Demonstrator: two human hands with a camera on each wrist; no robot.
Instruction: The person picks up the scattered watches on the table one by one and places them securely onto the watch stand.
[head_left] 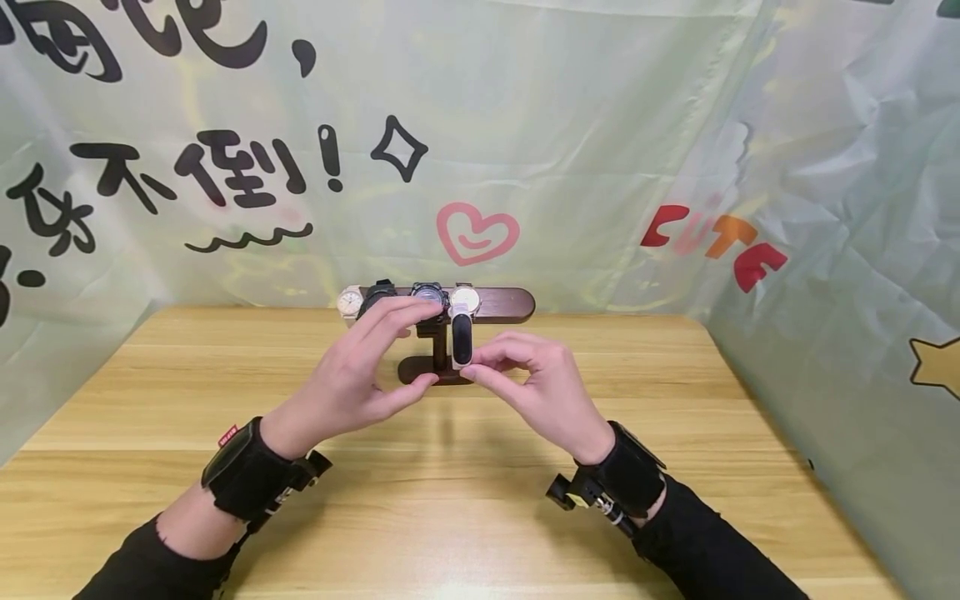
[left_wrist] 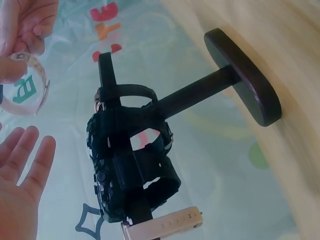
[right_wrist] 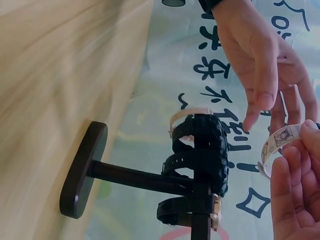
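My right hand (head_left: 536,375) pinches the lower end of a white-strapped watch (head_left: 462,339) with a long black face, between thumb and fingertips. Seen from the right wrist, its pale strap (right_wrist: 282,136) curves in a loop and carries a printed pattern. My left hand (head_left: 363,354) is just left of it, fingers extended and thumb apart, with nothing gripped. Behind both hands is a dark wooden watch stand (head_left: 513,306). On its bar sit a pale pink watch (head_left: 349,301), a black watch (head_left: 381,289), a dark chunky watch (head_left: 428,292) and a gold-rimmed watch (head_left: 467,297).
The stand's oval foot (left_wrist: 245,80) rests near the back edge of the wooden table (head_left: 450,517). The bar's right end is bare. A printed pale green cloth (head_left: 585,150) hangs behind and along the sides.
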